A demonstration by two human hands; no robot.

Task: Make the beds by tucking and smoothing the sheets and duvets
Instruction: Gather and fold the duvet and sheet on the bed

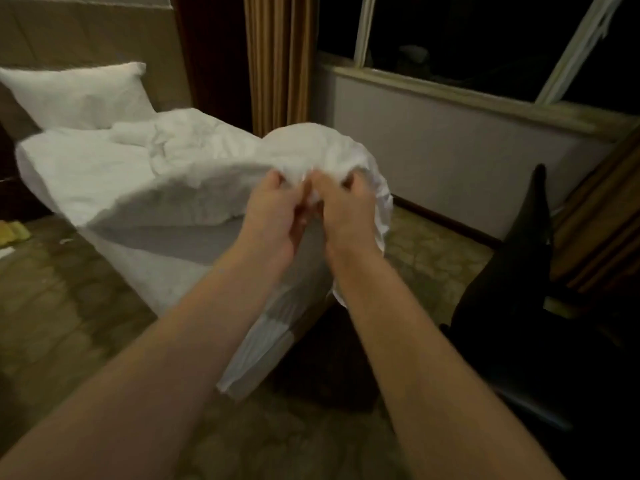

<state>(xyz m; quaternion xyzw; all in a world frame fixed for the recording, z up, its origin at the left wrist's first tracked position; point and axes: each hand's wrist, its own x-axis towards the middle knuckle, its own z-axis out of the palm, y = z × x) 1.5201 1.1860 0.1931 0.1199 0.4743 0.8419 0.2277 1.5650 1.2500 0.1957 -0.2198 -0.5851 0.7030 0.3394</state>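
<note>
A dim hotel room at night: patterned carpet, a striped curtain beside a dark window, and a bed whose pillow leans against the headboard. The white duvet lies crumpled across the middle of the mattress, its near end lifted clear of the foot of the bed. The left hand and right hand hold that raised end almost touching each other, and the fingers of both are curled into the cloth, pinching a bunched edge. A further fold hangs below the wrists toward the floor.

The duvet looks soft, limp and fairly light but bulky, so it will likely sag and billow rather than hold any shape. Gripped this close together it would probably drag in a bundle. A better hold seems to be along the hem with the hands well apart, near the two corners, so it spreads flat when shaken out. The fabric looks matte and unlikely to slip.
</note>
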